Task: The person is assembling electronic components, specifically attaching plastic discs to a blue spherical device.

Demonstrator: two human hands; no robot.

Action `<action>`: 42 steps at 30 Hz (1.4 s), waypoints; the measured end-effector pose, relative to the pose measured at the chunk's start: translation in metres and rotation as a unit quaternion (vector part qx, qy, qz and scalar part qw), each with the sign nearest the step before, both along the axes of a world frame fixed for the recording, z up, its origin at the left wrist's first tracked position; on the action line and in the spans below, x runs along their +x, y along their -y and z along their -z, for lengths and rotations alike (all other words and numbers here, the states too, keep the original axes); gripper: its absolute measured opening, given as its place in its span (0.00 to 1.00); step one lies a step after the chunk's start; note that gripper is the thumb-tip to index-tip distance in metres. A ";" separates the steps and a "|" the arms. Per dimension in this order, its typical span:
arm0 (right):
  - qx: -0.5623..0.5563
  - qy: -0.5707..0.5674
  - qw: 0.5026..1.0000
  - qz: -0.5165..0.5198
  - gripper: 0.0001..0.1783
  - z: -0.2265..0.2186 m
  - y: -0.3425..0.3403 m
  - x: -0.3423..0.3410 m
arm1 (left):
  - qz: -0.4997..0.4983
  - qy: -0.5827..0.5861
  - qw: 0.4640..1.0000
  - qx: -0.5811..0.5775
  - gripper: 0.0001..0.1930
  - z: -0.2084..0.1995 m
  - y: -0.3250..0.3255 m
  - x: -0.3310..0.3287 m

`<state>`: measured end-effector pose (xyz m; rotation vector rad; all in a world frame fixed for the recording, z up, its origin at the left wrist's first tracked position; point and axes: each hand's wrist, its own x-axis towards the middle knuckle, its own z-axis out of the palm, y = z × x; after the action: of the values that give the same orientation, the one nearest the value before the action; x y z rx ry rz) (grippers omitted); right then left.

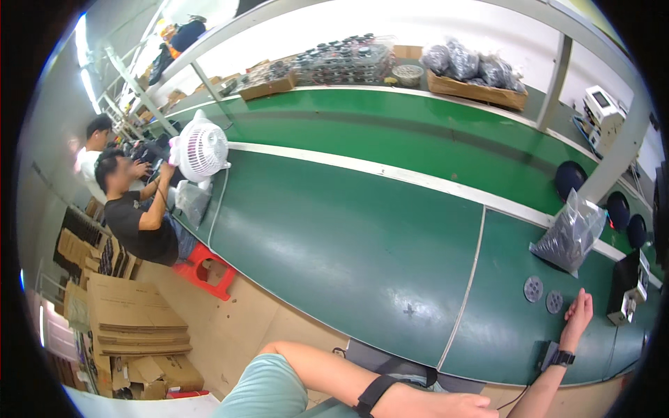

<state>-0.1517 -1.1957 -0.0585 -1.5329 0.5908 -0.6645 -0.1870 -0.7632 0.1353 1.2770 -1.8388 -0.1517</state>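
The right hand (pixel 578 312), fingers curled, whether holding anything I cannot tell, is just right of two grey discs (pixel 554 302) on the green table (pixel 334 251), which a leftward swing could scatter; the near left hand (pixel 449 404) has an unclear grip.

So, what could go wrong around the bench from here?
The right hand is close to the two grey discs, so a sideways swing might knock them. The plastic bag sits just beyond the discs and could slump onto them. The pale cord by the fan trails across the bench and might snag.
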 end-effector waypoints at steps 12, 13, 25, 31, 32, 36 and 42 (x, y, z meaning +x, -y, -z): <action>0.016 0.013 1.000 0.002 0.16 -0.013 -0.014 0.001 | 0.071 -0.034 0.997 -0.025 0.18 -0.018 0.006 0.001; 0.019 0.015 1.000 0.000 0.16 -0.014 -0.015 0.001 | 0.071 -0.036 0.996 -0.027 0.18 -0.019 0.008 0.000; 0.002 -0.004 0.999 -0.052 0.13 0.001 0.031 0.006 | -0.064 -0.068 0.981 -0.172 0.05 0.000 -0.020 -0.041; 0.010 -0.001 0.998 -0.068 0.15 0.005 0.059 0.021 | -0.170 -0.006 0.966 -0.196 0.11 0.000 -0.022 -0.094; 0.003 0.000 0.997 -0.078 0.15 0.006 0.062 0.023 | -0.179 -0.002 0.964 -0.198 0.11 0.001 -0.026 -0.099; 0.010 0.002 0.997 -0.074 0.16 0.010 0.068 0.026 | -0.128 -0.050 0.972 -0.192 0.14 0.009 -0.044 -0.101; 0.006 0.011 0.999 -0.052 0.17 0.012 0.059 0.026 | -0.097 -0.064 0.975 -0.191 0.13 -0.003 -0.028 -0.116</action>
<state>-0.1257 -1.2543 -0.0707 -1.5327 0.4946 -0.5958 -0.3034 -0.7348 0.1382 1.1362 -1.5311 0.2122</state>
